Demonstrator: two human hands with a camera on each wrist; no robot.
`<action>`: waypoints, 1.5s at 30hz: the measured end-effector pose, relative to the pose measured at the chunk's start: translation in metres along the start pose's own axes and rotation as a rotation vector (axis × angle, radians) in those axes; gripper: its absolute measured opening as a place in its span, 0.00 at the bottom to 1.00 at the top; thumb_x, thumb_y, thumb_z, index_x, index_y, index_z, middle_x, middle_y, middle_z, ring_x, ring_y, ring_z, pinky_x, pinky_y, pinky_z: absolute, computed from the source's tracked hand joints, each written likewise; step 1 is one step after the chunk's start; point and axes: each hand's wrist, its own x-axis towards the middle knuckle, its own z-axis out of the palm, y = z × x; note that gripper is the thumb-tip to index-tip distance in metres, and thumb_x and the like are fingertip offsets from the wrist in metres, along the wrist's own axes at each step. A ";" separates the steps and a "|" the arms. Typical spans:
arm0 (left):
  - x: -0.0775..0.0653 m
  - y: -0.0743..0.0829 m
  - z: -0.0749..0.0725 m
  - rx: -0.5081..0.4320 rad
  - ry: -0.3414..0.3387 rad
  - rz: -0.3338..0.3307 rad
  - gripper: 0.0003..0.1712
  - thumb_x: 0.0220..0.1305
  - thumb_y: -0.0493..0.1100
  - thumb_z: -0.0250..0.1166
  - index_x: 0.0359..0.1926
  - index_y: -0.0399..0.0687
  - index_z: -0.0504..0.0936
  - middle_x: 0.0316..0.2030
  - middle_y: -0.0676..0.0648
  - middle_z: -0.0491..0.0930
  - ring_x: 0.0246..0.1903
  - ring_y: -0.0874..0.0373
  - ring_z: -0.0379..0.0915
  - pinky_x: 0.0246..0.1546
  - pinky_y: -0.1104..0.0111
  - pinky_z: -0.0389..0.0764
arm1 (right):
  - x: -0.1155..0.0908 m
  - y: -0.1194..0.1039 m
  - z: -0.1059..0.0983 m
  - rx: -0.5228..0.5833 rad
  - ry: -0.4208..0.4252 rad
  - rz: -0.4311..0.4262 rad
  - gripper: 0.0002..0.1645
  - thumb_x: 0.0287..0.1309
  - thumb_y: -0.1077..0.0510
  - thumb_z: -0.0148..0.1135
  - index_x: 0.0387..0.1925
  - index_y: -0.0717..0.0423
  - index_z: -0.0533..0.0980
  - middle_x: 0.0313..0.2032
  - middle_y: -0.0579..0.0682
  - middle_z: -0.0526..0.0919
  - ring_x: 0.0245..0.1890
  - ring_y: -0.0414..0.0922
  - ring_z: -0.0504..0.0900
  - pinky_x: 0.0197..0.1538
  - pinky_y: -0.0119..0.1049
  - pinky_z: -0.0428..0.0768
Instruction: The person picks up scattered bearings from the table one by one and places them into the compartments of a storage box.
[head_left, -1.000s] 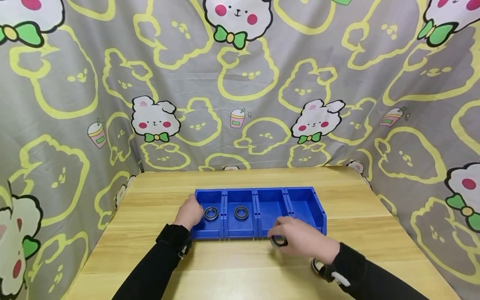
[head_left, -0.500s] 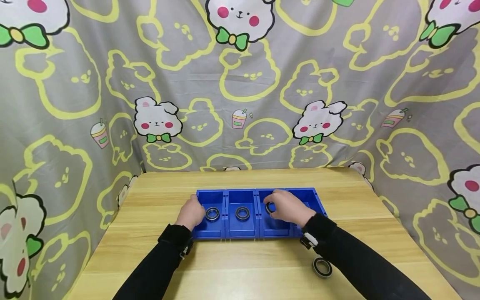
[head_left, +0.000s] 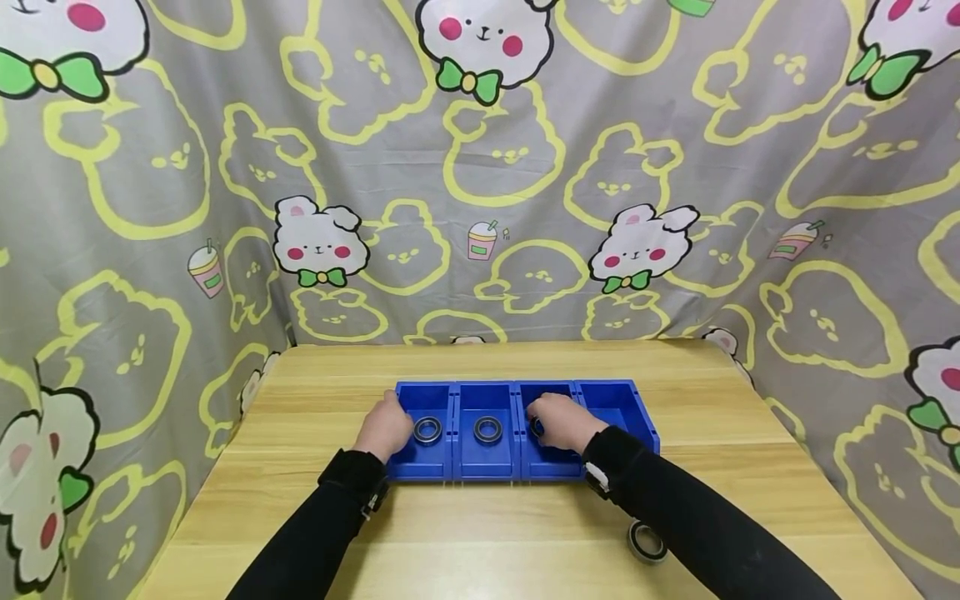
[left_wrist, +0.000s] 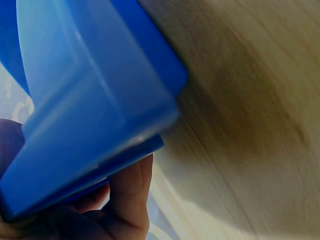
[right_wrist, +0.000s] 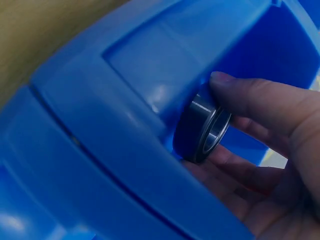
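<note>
My left hand [head_left: 384, 427] grips the outer wall of the leftmost bin in a row of joined blue bins [head_left: 487, 472]. In the left wrist view, its fingers [left_wrist: 131, 200] curl around the edge of that blue wall [left_wrist: 95, 130]. My right hand [head_left: 566, 422] is down inside the second bin from the right. Between thumb and fingers it holds a ball bearing [right_wrist: 194, 125], a dark steel ring tilted on edge near the bin wall in the right wrist view. One bearing [head_left: 427, 430] lies flat in the leftmost bin, and another bearing [head_left: 487, 430] in the bin beside it.
A loose bearing [head_left: 647, 542] lies on the wooden table [head_left: 465, 542] in front of the bins, partly under the right sleeve in the head view. The rightmost bin [head_left: 609, 398] is partly hidden by the right arm. A patterned curtain [head_left: 480, 167] hangs around the table.
My right hand has carried the bearing from in front of the bins, forward over the front wall, and down into the second bin from the right. My left hand keeps its grip.
</note>
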 end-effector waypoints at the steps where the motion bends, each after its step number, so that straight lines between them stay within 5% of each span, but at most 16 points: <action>1: 0.000 0.000 -0.001 0.001 0.001 0.001 0.35 0.70 0.38 0.53 0.71 0.23 0.54 0.43 0.33 0.79 0.27 0.49 0.73 0.30 0.59 0.74 | 0.001 0.001 0.002 -0.016 0.003 -0.009 0.12 0.47 0.69 0.74 0.37 0.63 0.84 0.36 0.55 0.86 0.41 0.54 0.83 0.50 0.49 0.80; 27: -0.003 -0.003 -0.003 0.017 0.023 0.012 0.33 0.69 0.38 0.54 0.68 0.21 0.56 0.43 0.32 0.79 0.32 0.48 0.76 0.38 0.54 0.78 | 0.012 -0.006 0.020 -0.117 -0.024 0.060 0.11 0.50 0.68 0.74 0.31 0.60 0.78 0.30 0.56 0.81 0.36 0.54 0.81 0.46 0.49 0.80; 33: -0.004 -0.001 -0.005 0.005 0.020 0.020 0.33 0.69 0.37 0.54 0.67 0.20 0.57 0.42 0.32 0.79 0.31 0.47 0.76 0.37 0.54 0.78 | 0.010 -0.007 0.021 -0.121 -0.043 0.078 0.11 0.54 0.68 0.71 0.39 0.62 0.80 0.36 0.59 0.82 0.42 0.57 0.81 0.52 0.51 0.78; 39: -0.003 -0.001 -0.002 -0.005 -0.005 0.009 0.34 0.69 0.38 0.54 0.69 0.22 0.55 0.43 0.33 0.79 0.30 0.49 0.75 0.34 0.56 0.77 | -0.002 -0.010 0.002 -0.031 -0.007 0.103 0.21 0.56 0.66 0.71 0.53 0.63 0.80 0.47 0.63 0.80 0.49 0.60 0.76 0.54 0.54 0.75; 45: -0.004 0.001 -0.003 -0.021 0.006 0.018 0.34 0.68 0.37 0.53 0.69 0.21 0.55 0.45 0.30 0.79 0.32 0.47 0.76 0.38 0.53 0.78 | -0.029 -0.014 -0.030 0.006 0.086 0.085 0.19 0.55 0.63 0.74 0.49 0.59 0.82 0.48 0.58 0.78 0.51 0.58 0.75 0.53 0.50 0.76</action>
